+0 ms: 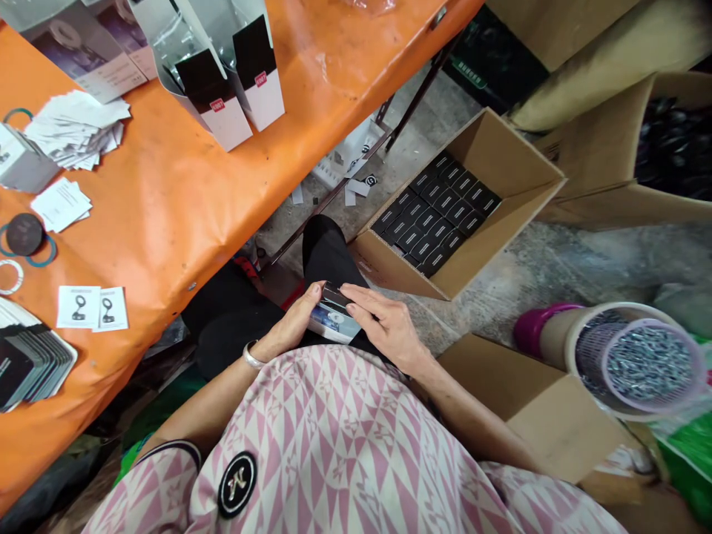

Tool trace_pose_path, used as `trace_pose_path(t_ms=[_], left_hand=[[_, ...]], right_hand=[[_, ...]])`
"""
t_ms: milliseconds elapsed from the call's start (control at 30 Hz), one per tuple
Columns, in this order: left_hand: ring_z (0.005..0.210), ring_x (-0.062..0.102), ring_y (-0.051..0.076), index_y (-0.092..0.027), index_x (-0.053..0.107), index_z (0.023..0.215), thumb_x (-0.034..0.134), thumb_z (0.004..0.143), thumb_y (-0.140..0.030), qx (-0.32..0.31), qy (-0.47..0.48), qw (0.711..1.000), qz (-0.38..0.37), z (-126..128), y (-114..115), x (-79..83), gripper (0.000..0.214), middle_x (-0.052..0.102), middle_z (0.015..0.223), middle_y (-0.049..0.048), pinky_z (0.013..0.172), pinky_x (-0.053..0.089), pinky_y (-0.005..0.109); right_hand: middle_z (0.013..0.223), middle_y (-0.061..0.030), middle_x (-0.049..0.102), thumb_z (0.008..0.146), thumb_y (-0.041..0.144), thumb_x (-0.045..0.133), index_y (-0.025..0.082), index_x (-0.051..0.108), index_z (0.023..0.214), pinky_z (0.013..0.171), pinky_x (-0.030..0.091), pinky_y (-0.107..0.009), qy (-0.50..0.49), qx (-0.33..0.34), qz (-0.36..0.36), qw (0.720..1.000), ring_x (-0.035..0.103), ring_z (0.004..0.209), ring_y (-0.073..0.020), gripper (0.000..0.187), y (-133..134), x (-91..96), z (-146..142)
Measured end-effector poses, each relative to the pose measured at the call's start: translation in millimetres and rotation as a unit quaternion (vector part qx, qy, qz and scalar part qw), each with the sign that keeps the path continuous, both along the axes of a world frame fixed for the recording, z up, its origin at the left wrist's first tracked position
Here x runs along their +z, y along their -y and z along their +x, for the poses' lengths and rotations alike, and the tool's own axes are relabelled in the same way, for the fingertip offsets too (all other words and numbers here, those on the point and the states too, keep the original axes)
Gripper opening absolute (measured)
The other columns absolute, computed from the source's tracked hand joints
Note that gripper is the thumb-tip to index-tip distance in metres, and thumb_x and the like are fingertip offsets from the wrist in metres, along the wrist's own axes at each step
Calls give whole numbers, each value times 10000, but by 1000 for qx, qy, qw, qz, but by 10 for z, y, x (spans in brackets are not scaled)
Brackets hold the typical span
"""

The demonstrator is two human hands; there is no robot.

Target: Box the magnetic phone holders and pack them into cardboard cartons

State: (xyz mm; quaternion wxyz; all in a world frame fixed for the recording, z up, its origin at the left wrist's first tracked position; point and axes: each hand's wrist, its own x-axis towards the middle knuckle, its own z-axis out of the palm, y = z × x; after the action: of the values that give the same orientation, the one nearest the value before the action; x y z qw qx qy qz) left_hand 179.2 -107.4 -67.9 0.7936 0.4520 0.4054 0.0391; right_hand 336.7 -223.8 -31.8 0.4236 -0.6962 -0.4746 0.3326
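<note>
A small printed box (334, 323) with a black top end rests in my lap between both hands. My left hand (297, 315) is closed around its left side, with the thumb at the upper edge. The fingers of my right hand (388, 320) lie together along the top and right side, pressed against the box. My palms hide part of its sides. To the right of my knees, an open carton (503, 248) on the floor holds rows of similar black-ended boxes (439, 215).
On the orange table (167, 200) are open white boxes (259, 67), paper leaflets (78, 133), a stack of black cards (33, 363), rings and a black disc (25, 234). At right stand a carton of black parts (676, 148) and a basket of screw-like metal pieces (648, 363).
</note>
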Motion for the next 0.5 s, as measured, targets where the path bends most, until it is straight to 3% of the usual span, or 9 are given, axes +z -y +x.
trace_pose_path(t_ms=[167, 333, 400, 500], left_hand=[[1141, 592, 250, -194, 587, 1267, 436, 903, -688, 3, -4, 1000, -13, -4, 40, -24, 632, 665, 1217, 93, 1029, 429, 386], [1110, 593, 232, -224, 534, 1334, 390, 929, -657, -18, 2, 1000, -14, 13, 21, 72, 611, 651, 1210, 69, 1039, 417, 376], [1142, 563, 234, -224, 547, 1321, 443, 926, -591, -27, 0, 1000, 12, 27, 0, 109, 550, 620, 1255, 59, 1039, 403, 362], [1177, 528, 233, -240, 559, 1319, 510, 893, -453, -27, 24, 999, 24, 47, -14, 129, 479, 595, 1291, 37, 1039, 382, 341]], right_hand=[[1294, -98, 654, 996, 295, 466, 231, 685, 1251, 1012, 521, -447, 94, 57, 1, 994, 635, 1178, -237, 342, 39, 40, 26], [1479, -92, 498, 982, 390, 497, 285, 530, 1426, 1059, 451, -552, 114, 180, -28, 977, 467, 1366, -307, 458, 125, 5, 120], [1524, -88, 442, 973, 418, 511, 304, 494, 1451, 1065, 438, -567, 119, 184, -20, 976, 413, 1402, -318, 492, 177, -42, 111], [1521, -112, 441, 983, 386, 497, 278, 523, 1427, 1075, 442, -545, 99, 138, 44, 984, 412, 1396, -292, 458, 251, -138, 42]])
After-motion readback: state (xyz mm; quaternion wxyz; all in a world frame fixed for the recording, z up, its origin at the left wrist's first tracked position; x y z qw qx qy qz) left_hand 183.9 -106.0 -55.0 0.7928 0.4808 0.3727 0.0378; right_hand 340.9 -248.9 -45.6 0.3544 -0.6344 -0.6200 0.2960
